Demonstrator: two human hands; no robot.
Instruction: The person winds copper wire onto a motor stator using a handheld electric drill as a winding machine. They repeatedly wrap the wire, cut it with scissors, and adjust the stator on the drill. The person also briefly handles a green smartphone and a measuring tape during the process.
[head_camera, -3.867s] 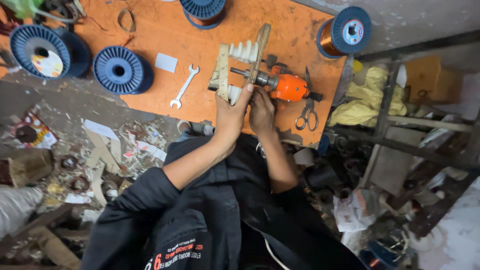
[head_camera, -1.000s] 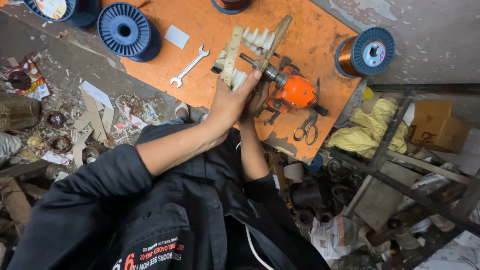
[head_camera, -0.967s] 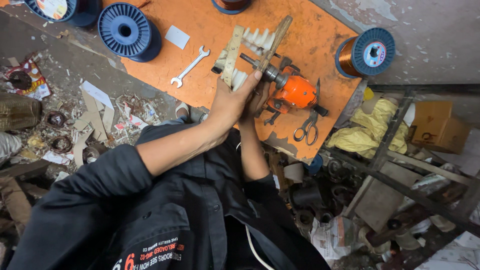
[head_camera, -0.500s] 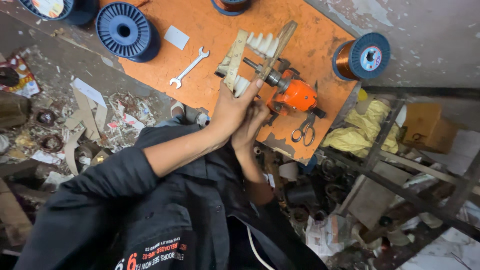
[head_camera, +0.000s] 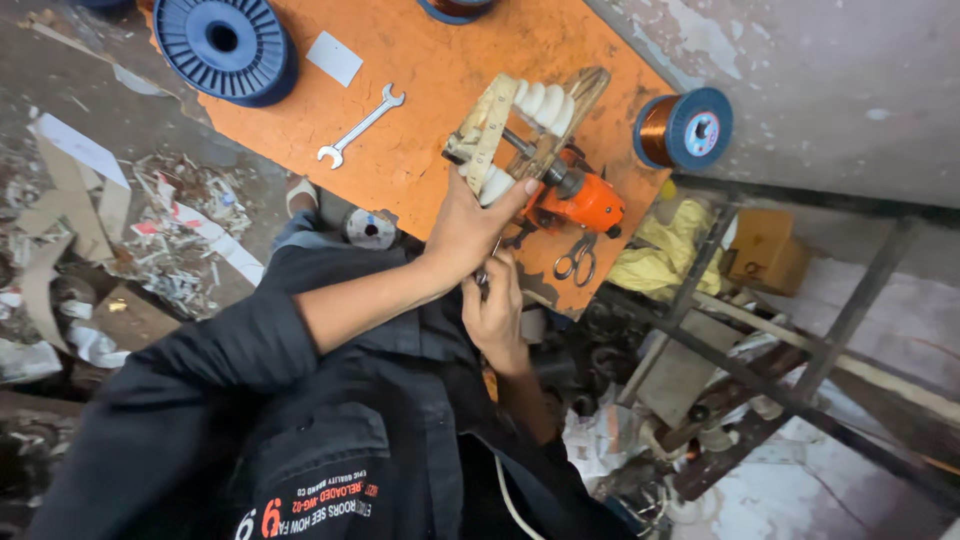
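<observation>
We find the wooden winding former, a slatted frame with white stepped blocks, lying near the desk's front edge and coupled to an orange hand drill just beside it. Our left hand rests against the former's lower end, thumb stretched across one white block, fingers closed on the frame. Our right hand sits just below the desk edge, fingers pinched together on a thin object, probably a wire; we cannot tell its kind. We see no copper turns on the white blocks, so we judge the winding barely begun, if at all, with the bulk of it left. Count on the orange desk: one former, one drill, one open-ended spanner, one pair of scissors, one small white card. Spools: one empty blue spool at the far left, one blue spool of copper wire at the right edge, and part of a third at the top edge. Yellow cloth lies beside the desk; paper scraps litter the floor.
</observation>
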